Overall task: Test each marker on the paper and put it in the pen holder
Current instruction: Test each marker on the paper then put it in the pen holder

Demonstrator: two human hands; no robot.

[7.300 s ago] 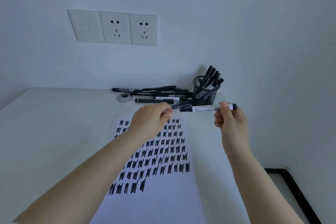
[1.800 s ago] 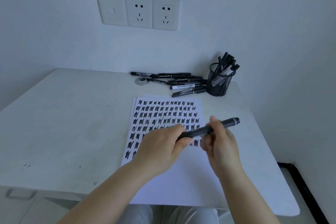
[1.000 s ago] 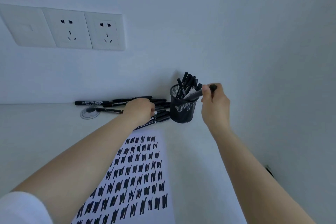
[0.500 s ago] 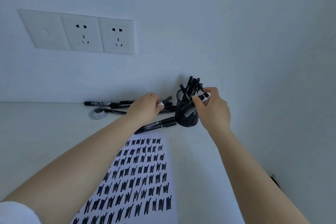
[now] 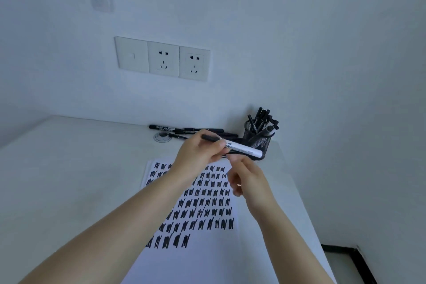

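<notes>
A: Where is the marker (image 5: 239,148)?
B: In the air above the far end of the paper (image 5: 202,258), nearly level, its black cap end inside the left hand (image 5: 200,153) and its white barrel pointing right toward the pen holder (image 5: 258,143).
A: And the holder?
B: A black mesh cup at the desk's (image 5: 69,180) far right corner, with several markers standing in it. More loose markers (image 5: 184,130) lie along the wall to its left.
A: The room?
B: A pale wall with a switch and sockets (image 5: 162,59); the paper carries rows of black scribbles.
A: The hands?
B: The left hand pinches the marker. The right hand (image 5: 250,180) sits just below the barrel, fingers loosely curled around nothing, blurred.
</notes>
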